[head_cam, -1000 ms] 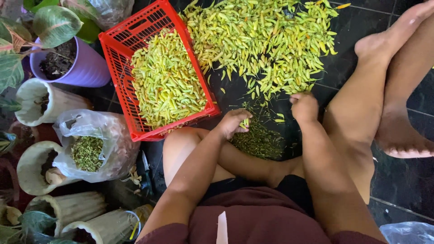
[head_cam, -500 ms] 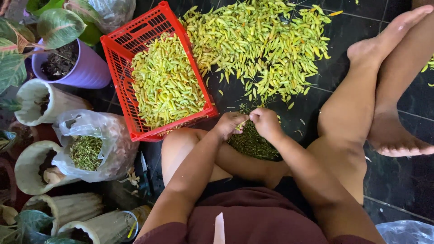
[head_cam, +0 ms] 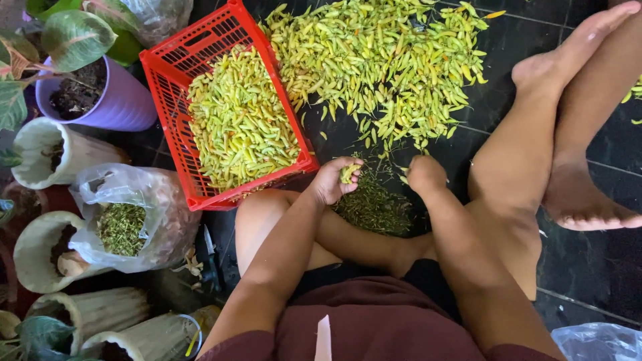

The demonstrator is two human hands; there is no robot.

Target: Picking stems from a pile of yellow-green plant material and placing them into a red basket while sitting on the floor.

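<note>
Item: small yellow-green chili peppers (head_cam: 348, 172), a few cupped in our left hand (head_cam: 332, 180), whose fingers are curled closed around them just above the pile of plucked green stems (head_cam: 374, 207) between our legs. Our right hand (head_cam: 424, 175) is bunched shut close beside it at the near edge of the loose heap of peppers (head_cam: 388, 67) on the dark tiled floor (head_cam: 602, 267); whether it pinches a pepper or a stem we cannot tell. More peppers fill the red plastic crate (head_cam: 170, 80) to the left. Handling, as we judge it: each pod is very light, smooth and somewhat slippery, firm but easily bruised or snapped if squeezed; best held by the body between fingertips, with the stem end left free for pulling.
</note>
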